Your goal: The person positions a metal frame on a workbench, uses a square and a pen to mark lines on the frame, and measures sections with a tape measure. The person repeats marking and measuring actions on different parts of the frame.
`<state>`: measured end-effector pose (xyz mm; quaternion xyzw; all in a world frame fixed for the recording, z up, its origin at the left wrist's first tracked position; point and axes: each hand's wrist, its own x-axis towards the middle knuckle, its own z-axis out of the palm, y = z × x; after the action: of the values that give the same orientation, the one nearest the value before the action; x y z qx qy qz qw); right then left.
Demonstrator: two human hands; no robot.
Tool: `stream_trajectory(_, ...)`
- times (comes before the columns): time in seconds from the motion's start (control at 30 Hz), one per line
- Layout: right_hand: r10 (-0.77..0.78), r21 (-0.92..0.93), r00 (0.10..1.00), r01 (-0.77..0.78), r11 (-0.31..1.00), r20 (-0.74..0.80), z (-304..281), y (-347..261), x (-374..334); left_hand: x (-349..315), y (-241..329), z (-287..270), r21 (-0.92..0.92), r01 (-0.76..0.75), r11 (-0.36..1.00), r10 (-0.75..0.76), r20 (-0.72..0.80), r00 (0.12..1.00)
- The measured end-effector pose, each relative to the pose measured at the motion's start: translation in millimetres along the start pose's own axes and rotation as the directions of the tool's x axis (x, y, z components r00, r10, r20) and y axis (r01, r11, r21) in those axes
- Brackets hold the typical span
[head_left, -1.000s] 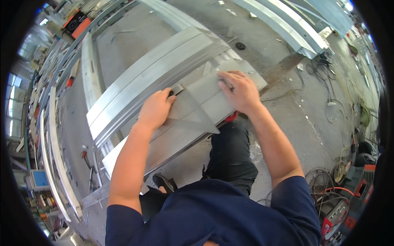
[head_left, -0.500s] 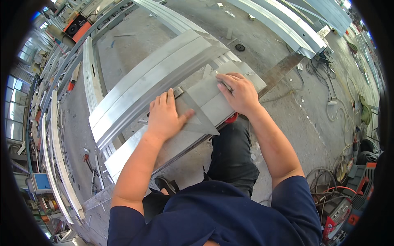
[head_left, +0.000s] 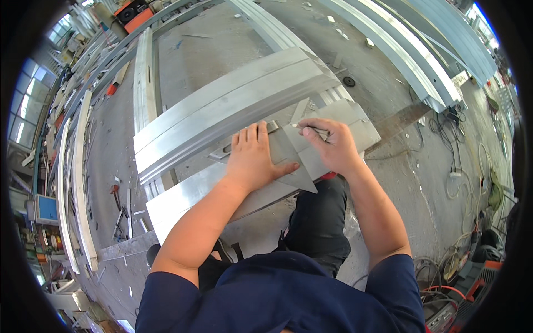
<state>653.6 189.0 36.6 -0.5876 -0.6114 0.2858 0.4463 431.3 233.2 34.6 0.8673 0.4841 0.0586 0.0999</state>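
Observation:
My left hand (head_left: 250, 158) lies spread over a flat metal set square (head_left: 297, 169), thumb out, pressing it onto a long grey metal plate (head_left: 189, 194). The thick edge bar (head_left: 272, 126) of the square shows just past my fingertips. In my right hand (head_left: 334, 145) a slim, pen-like tool (head_left: 296, 126) is pinched, its pale tip close to the far end of the square's slanting edge. Its exact kind is hard to make out. Under my right hand the plate's right part (head_left: 355, 130) carries a thin line.
Beyond the plate lies a wide folded metal profile (head_left: 222, 91) across long rails (head_left: 266, 25). More long profiles (head_left: 394, 50) stand at the far right. Cables (head_left: 455, 144) and a machine (head_left: 469, 294) lie on the right of the floor; offcuts (head_left: 125, 211) lie on the left.
The view has shifted, so the workpiece appears farther right. My right hand has curled more tightly around the pen-like tool, its tip now near the square's edge. My left hand remains on the square.

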Motion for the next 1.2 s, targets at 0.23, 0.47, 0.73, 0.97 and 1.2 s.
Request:
stream_trajectory(0.23,-0.030,-0.103,0.999,0.033,0.994,0.030,18,3,8,-3,1,4,0.046,0.016,0.999,-0.015,-0.011,1.000)
stream_trajectory(0.47,-0.159,-0.206,0.982,0.176,0.963,0.097,19,8,7,-2,1,7,0.051,0.015,0.999,-0.013,-0.040,0.999)
stream_trajectory(0.73,-0.290,-0.169,0.880,0.373,0.912,0.376,-62,-20,-81,-6,-6,13,0.037,-0.014,0.999,0.017,-0.080,0.997)
stream_trajectory(0.97,-0.130,-0.341,0.991,0.112,0.933,-0.030,-67,9,-35,-2,-1,6,0.021,0.000,1.000,0.000,-0.006,1.000)
stream_trajectory(1.2,-0.234,-0.486,0.970,0.176,0.856,-0.061,-55,56,-13,0,-7,2,0.049,-0.019,0.999,0.019,-0.006,1.000)
